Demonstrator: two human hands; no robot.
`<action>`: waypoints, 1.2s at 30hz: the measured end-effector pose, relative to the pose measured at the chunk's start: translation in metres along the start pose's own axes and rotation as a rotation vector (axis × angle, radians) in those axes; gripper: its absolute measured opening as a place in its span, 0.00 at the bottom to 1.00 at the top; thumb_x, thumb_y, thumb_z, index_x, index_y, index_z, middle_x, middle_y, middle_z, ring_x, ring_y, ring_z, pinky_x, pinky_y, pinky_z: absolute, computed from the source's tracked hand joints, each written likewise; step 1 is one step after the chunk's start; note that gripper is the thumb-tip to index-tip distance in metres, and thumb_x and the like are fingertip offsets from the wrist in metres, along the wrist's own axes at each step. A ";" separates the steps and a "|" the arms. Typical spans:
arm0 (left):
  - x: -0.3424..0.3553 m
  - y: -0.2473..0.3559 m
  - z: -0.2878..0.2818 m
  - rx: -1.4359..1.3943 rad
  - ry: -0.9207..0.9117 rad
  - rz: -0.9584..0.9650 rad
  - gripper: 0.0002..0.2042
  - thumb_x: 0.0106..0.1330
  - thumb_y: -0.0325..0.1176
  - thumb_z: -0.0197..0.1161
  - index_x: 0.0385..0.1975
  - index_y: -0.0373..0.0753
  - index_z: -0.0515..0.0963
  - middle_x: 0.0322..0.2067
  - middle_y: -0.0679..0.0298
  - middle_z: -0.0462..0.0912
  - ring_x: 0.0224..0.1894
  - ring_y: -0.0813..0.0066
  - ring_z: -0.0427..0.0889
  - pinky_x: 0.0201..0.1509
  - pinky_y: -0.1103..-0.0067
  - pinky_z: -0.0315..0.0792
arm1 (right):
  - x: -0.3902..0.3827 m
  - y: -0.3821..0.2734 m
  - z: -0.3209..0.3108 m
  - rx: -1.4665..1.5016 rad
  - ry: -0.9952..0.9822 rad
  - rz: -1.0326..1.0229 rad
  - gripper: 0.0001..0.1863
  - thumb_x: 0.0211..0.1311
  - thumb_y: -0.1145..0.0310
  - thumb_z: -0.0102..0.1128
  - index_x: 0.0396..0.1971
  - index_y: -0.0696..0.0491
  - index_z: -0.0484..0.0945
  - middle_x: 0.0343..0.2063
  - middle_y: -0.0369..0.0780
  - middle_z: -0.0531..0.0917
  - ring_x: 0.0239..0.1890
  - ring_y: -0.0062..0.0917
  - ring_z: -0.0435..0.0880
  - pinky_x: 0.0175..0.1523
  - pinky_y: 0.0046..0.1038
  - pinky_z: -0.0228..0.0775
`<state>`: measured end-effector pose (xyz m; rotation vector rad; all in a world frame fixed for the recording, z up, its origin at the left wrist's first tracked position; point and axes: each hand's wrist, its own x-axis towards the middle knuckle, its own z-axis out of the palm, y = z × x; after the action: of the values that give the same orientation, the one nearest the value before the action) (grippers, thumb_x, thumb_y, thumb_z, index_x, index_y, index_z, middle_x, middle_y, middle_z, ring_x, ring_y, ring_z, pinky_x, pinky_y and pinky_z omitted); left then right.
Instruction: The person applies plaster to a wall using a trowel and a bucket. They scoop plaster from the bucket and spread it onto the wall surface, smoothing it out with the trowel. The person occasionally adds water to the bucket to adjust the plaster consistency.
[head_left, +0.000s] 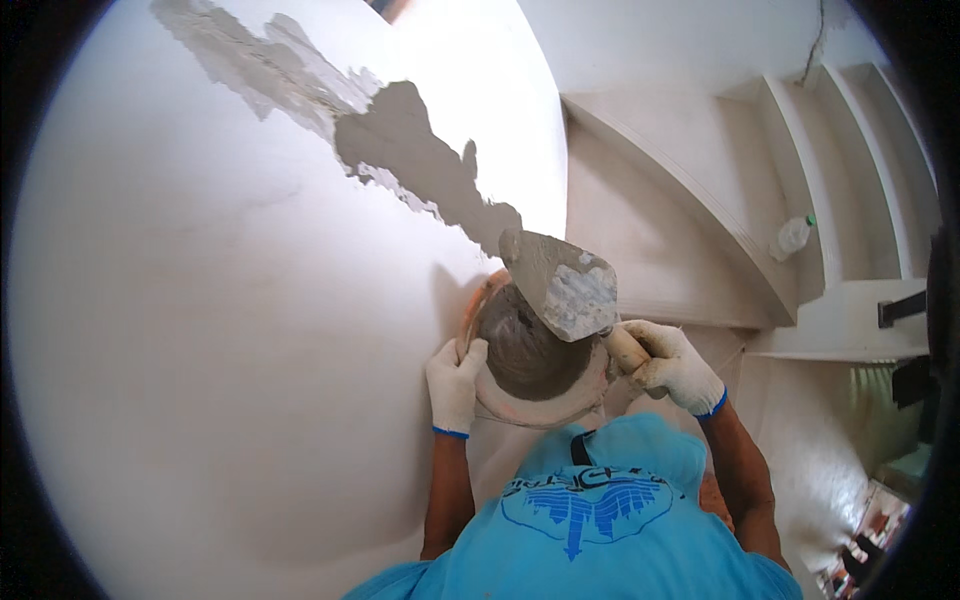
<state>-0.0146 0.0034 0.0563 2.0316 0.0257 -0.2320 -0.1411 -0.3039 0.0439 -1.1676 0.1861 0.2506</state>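
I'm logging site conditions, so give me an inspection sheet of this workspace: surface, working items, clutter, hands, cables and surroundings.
Surface: white wall with an uneven grey patch, darker in its lower stretch.
Working items: trowel, blade smeared, above a round tub of grey mix.
Clutter: clear bottle with green cap, on the stairs.
Hands: both gloved; left hand grips the tub's rim, right hand the trowel's handle.
Cables: nothing seen for certain; a thin dark line, upper right, may be a crack.
Surroundings: pale stairs at right.
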 end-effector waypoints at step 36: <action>0.006 -0.007 -0.008 -0.041 -0.108 0.014 0.18 0.70 0.38 0.71 0.23 0.36 0.72 0.23 0.74 0.66 0.29 0.83 0.64 0.32 0.77 0.64 | 0.186 -0.017 0.104 -0.465 0.417 -0.747 0.38 0.55 0.78 0.71 0.70 0.55 0.76 0.47 0.48 0.87 0.49 0.31 0.89 0.57 0.31 0.79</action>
<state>-0.0085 0.0132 0.0524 1.9756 -0.0507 -0.3298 0.0436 -0.1957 0.0476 -1.6586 0.0431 -0.6445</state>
